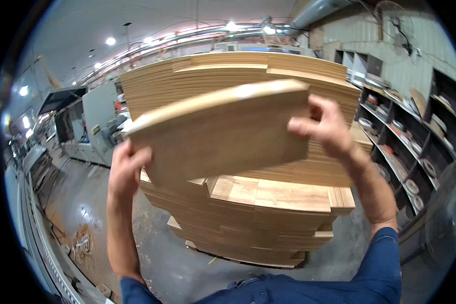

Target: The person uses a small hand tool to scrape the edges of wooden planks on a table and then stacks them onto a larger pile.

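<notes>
A wood-coloured board (pixel 223 134) hangs in the air in front of me, tilted with its right end higher and a little blurred by motion. My left hand (pixel 126 164) grips its left end, thumb on the near face. At the other end my right hand (pixel 325 124) pinches the board between thumb and fingers. Behind and below it stands a large stack of similar boards (pixel 268 223), piled in several layers. A lower step of the stack shows pale wood-grain tops (pixel 283 193). The held board hides part of the stack's middle.
Shelves (pixel 397 137) with rolls of edging stand along the right wall. Grey machinery (pixel 93 124) is at the left, and a long rail (pixel 45 253) runs down the left side. Wood scraps (pixel 83 243) lie on the floor beside it. A fan (pixel 443 218) is at the right.
</notes>
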### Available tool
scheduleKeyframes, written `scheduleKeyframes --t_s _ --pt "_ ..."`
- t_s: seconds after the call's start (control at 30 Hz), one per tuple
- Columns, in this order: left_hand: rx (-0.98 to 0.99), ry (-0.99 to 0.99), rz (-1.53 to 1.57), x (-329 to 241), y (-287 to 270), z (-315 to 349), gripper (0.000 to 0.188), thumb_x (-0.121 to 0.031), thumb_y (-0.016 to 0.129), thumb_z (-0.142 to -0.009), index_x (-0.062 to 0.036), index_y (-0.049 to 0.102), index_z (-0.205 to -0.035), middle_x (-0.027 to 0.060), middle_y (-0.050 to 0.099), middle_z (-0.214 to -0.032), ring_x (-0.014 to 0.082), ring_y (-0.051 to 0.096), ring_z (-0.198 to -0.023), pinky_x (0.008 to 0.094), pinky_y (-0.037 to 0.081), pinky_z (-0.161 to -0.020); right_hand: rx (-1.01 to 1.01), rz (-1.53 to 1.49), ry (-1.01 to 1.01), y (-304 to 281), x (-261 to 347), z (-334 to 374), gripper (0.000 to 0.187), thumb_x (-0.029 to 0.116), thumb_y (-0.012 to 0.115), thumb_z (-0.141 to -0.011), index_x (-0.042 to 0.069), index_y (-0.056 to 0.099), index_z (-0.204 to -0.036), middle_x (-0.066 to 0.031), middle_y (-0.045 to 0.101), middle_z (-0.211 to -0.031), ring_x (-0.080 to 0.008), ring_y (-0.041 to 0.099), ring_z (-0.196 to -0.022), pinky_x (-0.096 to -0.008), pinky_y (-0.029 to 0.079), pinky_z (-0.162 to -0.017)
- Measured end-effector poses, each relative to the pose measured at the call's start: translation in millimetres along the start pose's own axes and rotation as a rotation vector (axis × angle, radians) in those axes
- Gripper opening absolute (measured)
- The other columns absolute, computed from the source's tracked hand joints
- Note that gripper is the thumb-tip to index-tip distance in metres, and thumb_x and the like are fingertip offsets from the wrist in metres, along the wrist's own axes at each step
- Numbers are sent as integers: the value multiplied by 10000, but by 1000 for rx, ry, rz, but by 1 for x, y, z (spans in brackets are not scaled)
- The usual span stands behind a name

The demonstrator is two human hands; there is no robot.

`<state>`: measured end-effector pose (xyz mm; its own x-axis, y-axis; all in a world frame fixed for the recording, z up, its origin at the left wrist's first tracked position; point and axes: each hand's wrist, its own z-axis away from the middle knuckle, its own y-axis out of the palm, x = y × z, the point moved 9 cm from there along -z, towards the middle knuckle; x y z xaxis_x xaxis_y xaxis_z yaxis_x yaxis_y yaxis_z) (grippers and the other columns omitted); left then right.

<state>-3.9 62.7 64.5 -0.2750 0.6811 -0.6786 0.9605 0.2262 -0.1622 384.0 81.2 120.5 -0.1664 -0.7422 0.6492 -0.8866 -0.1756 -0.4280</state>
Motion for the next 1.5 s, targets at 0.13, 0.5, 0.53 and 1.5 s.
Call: scheduleKeyframes --t_s 0.13,0.5,0.53,1.5 --pt "233 -191 -8 -37 37 -113 366 -406 666 -895 -42 655 -868 -27 556 -682 41 476 -581 205 366 -511 -81 -63 198 -68 -19 -73 513 396 740 -810 -69 643 -1005 -122 651 -876 -195 612 -800 -313 489 -753" --pt "151 -406 -258 8 97 -270 486 -374 564 -928 57 558 -1150 231 635 -955 225 646 -835 389 527 -659 -266 40 565 -130 -97 -172 365 427 652 -850 69 621 -786 -21 551 -596 -76 520 -473 -248 441 -416" --pt "222 -419 -252 22 89 -285 505 -386 538 -936 62 551 -1170 256 621 -1003 243 642 -888 430 538 -690 -288 55 544 -126 -98 -174 438 472 678 -817 37 630 -798 -42 548 -599 -89 503 -476 -265 415 -446" --pt "-295 1172 -1001 -39 262 -191 981 -634 641 -789 99 355 -1375 205 468 -1176 323 444 -1130 476 359 -986 -255 7 770 -141 -122 -173 521 553 556 -906 61 651 -1048 -119 665 -963 -219 647 -854 -389 551 -683"
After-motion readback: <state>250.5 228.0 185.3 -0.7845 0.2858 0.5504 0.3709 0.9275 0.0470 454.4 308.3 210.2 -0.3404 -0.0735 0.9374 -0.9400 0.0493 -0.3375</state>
